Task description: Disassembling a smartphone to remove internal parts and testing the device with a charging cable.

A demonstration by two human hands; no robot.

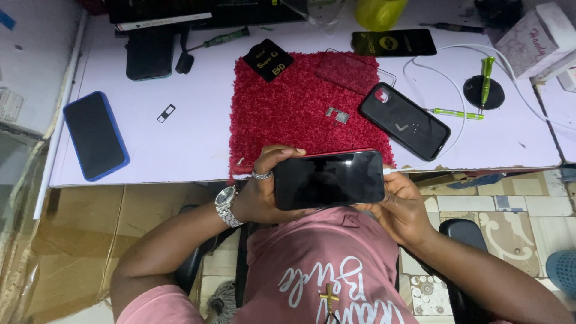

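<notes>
A white desk (180, 144) is seen from above, with a red mat (288, 114) laid on its near edge. A blue-cased phone (96, 135) lies at the far left; a black case (404, 121) rests beside the mat on the right, near green screwdrivers (457, 113) and a small metal part (338, 114) on the mat.

A dark-screened phone (329, 179) with a red edge is held sideways just over the desk's near edge, above the lap. It is gripped at one end by the left hand (258, 195), fingers curled over the top edge, and at the other by the right hand (403, 207), fingers wrapped behind it where a white cable (450, 144) is plugged in.

The phone would best be kept level and supported at both ends, so that the cable plug is not strained; the screen should be left untouched by the fingertips.
</notes>
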